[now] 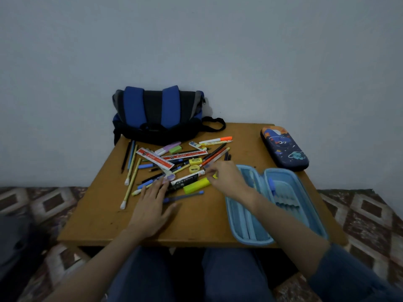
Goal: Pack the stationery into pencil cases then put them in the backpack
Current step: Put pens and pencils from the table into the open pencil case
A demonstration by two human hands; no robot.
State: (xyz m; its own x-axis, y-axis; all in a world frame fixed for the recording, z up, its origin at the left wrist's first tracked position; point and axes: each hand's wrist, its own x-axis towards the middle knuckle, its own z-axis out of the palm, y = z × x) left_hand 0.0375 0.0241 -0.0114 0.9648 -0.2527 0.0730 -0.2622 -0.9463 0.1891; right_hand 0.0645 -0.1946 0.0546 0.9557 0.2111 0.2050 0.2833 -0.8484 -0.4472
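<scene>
Low brown table (196,223) in front of a plain wall (196,51). At the far edge, up against the wall, a blue and black backpack (157,114). Just in front of the backpack, a messy pile of stationery in the middle of the table: two red rulers (154,159) touching each other on top, a purple highlighter (168,147) beside a green eraser (175,149), an orange highlighter (216,140) at the far right of the pile, a yellow sharpener (194,169), and long thin pencils (130,171) on the left side. Closer in, a fat yellow highlighter (196,185) and a dark blue pen (183,196).

Left hand (152,205) flat on the table, fingers straight and a little spread, tips touching the pens at the near edge of the pile, holding nothing. Right hand (226,177) over the pile, fingers bent down by the end of the yellow highlighter; cannot tell if pinching anything or only touching.

Under the right arm, on the right side of the table, a light blue pencil case (253,239) lying wide open, with one blue pen (271,186) inside. Well apart, at the far right corner, a dark blue pencil case (283,149) with space pictures, closed
</scene>
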